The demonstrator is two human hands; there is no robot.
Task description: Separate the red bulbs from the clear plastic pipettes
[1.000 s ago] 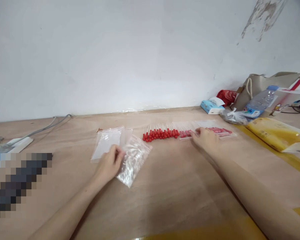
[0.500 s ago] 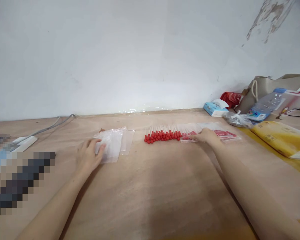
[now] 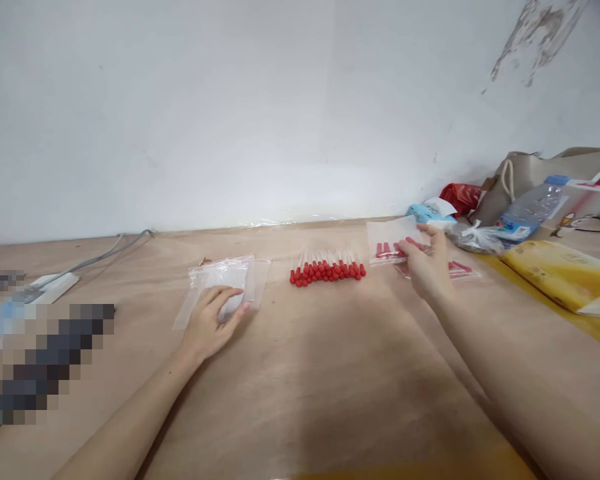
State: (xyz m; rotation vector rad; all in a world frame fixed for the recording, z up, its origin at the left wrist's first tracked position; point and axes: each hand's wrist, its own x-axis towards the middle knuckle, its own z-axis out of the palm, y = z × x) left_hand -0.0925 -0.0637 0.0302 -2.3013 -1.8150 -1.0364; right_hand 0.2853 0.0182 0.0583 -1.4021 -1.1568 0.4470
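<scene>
My left hand (image 3: 211, 325) rests with fingers apart on a stack of clear zip bags (image 3: 241, 273), left of centre. My right hand (image 3: 431, 265) grips a clear zip bag (image 3: 391, 231) that is lifted and tilted, with several red-ended pieces showing through it. Under and behind that hand lie more filled bags (image 3: 464, 268) with red contents, partly hidden. Between the hands, a row of thin clear tubes with red bulb ends (image 3: 327, 269), which look like droppers, lies on the wooden table (image 3: 260, 400), bulbs toward me.
Along the right stand a blue tissue box (image 3: 430, 213), a tied clear bag (image 3: 475, 237), a plastic bottle (image 3: 533, 207), a grey bag (image 3: 555, 170) and a yellow packet (image 3: 565, 275). A grey cable (image 3: 105, 255) runs at the left near a blurred-out dark object (image 3: 55, 363). A white wall (image 3: 260, 120) closes the back.
My right hand has raised a filled bag off the others and tilted it up. My left hand has slid right across the clear bags, which have spread slightly.
</scene>
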